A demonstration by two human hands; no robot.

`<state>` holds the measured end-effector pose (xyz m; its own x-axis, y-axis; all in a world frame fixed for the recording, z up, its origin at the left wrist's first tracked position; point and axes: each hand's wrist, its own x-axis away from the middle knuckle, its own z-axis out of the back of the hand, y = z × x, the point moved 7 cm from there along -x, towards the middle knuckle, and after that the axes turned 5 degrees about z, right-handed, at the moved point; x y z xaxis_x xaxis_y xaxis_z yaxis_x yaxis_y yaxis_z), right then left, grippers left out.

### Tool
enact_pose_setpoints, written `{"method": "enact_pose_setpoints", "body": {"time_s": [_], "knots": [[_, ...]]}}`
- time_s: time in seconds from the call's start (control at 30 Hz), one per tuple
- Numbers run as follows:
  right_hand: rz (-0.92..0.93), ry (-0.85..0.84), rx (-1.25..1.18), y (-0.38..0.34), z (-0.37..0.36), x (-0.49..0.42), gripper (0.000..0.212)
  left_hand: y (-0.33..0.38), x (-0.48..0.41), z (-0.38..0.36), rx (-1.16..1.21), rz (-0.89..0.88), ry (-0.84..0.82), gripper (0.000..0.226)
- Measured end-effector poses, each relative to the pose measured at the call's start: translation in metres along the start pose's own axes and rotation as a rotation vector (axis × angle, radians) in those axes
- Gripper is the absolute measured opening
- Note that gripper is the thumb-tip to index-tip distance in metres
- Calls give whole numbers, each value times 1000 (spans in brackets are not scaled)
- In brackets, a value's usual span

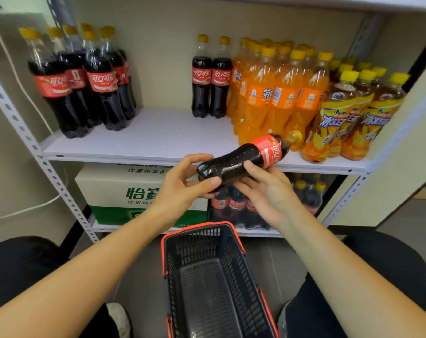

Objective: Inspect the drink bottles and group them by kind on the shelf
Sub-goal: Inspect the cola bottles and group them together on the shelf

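I hold a cola bottle [241, 157] sideways in front of the shelf edge, its yellow cap pointing right. My left hand [182, 184] grips its base from the left. My right hand [265, 189] cradles its middle from below. On the white shelf [158, 135], several cola bottles [85, 81] stand at the left. Two more cola bottles [210, 76] stand in the middle beside several orange soda bottles [277, 91]. Iced tea bottles [353, 113] fill the right end.
A black basket with red rim [207, 276] sits on the floor between my knees, nothing in it. On the lower shelf stand a white and green water carton [133, 189] and a wrapped pack of cola [236, 206]. Grey perforated uprights [43, 162] frame the shelf.
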<state>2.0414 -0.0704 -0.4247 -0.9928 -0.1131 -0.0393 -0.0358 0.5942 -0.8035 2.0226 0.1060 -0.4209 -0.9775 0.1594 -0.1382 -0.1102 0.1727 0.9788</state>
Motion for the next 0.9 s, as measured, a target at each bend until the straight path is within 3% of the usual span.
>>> {"method": "enact_pose_setpoints", "body": {"time_s": [0.13, 0.3, 0.47, 0.6, 0.9], "knots": [[-44, 85, -82, 6, 0, 2, 61, 8, 0, 0, -8, -71, -33, 62], [-82, 106, -163, 12, -4, 4, 61, 11, -1, 2, -25, -88, -86, 76], [-95, 99, -199, 13, -6, 4, 59, 9, -5, 6, 185, 23, -182, 46], [-108, 81, -189, 16, -6, 4, 59, 11, -6, 10, 191, 35, -151, 32], [-4, 68, -32, 8, 1, 1, 60, 11, -7, 14, 73, 33, -141, 25]]}}
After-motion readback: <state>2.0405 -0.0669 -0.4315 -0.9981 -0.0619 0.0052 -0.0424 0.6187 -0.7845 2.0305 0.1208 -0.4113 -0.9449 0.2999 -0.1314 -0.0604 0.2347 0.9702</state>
